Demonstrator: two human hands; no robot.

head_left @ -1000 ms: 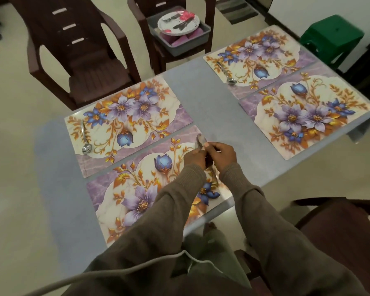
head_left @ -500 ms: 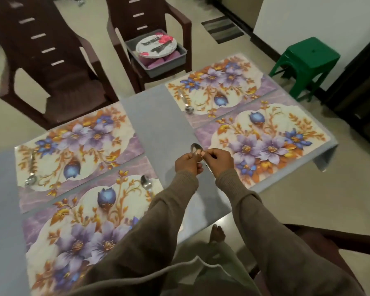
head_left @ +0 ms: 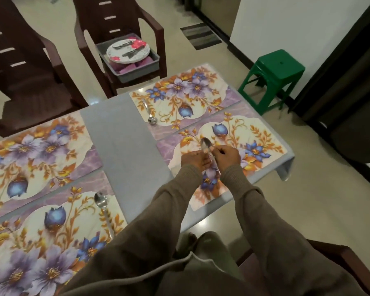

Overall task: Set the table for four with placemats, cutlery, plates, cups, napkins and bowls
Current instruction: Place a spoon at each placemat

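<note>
Pinching one spoon (head_left: 206, 144) between left hand (head_left: 195, 161) and right hand (head_left: 226, 155) above the near-right placemat (head_left: 263, 146), a loose two-handed grip risks dropping it crooked.

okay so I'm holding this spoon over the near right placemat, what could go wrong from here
1. Both hands, left and right, pinch the spoon near its neck, so it could slip and clatter down.
2. That placemat overhangs the near table edge; a nudge from a sleeve could slide it off.
3. The spoon may land crooked, unlike the spoon on the far placemat.
</note>
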